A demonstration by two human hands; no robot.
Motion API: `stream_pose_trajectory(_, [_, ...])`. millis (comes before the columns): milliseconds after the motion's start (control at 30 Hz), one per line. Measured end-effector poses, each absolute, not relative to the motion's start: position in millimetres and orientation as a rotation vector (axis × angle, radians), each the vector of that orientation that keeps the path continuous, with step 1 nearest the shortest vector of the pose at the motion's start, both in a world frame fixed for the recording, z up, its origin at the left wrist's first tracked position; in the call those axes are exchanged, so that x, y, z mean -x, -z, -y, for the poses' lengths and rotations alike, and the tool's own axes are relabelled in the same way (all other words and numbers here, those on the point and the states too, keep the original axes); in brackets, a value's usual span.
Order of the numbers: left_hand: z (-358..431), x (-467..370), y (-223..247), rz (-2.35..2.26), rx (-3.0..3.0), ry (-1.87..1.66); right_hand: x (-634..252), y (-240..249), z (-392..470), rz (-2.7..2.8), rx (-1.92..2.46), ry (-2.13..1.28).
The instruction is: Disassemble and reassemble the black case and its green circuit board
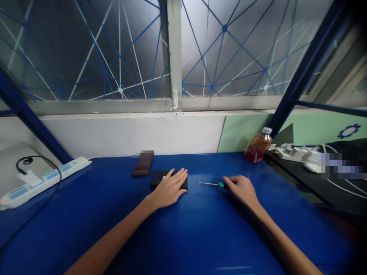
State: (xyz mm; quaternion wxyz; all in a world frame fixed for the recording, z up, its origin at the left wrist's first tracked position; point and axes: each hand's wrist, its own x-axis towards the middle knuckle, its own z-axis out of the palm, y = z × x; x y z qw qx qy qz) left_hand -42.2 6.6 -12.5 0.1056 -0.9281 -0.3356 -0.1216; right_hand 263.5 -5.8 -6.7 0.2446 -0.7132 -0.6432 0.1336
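A flat black box point(156, 178) lies on the blue table point(183, 236), near the middle. My left hand point(169, 188) rests on top of it, palm down and fingers stretched out, hiding much of its surface. To the right, my right hand point(241, 188) is closed around the handle of a screwdriver point(210, 184). Its thin metal shaft points left toward the box, with a gap between the tip and the box. A green part of the handle shows beside my fingers; the rest is covered by the hand.
Behind the box to the left lies a dark, flat rectangular object point(143, 164), partly blurred out. A white power strip point(46, 181) with a black cable point(54, 191) runs along the left side. A bottle point(258, 147) stands at the back right, near a black surface point(318, 183) with white cables.
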Motion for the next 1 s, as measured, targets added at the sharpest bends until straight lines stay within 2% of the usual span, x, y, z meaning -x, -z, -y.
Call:
stream_pose_trajectory(267, [9.5,30.9,11.3,1.081,2.678,0.391,-266.5,22.0,3.9,1.777,1.868,-0.436])
stream_pose_trajectory(733, [11.2,23.2,13.6,1.165,2.685,0.478,-266.4,23.3,6.1,1.751,1.796,-0.418])
stream_pose_trajectory(1000, [9.0,23.8,14.2,1.187,2.703,0.507,-247.4,24.2,11.5,1.733,1.682,-0.534])
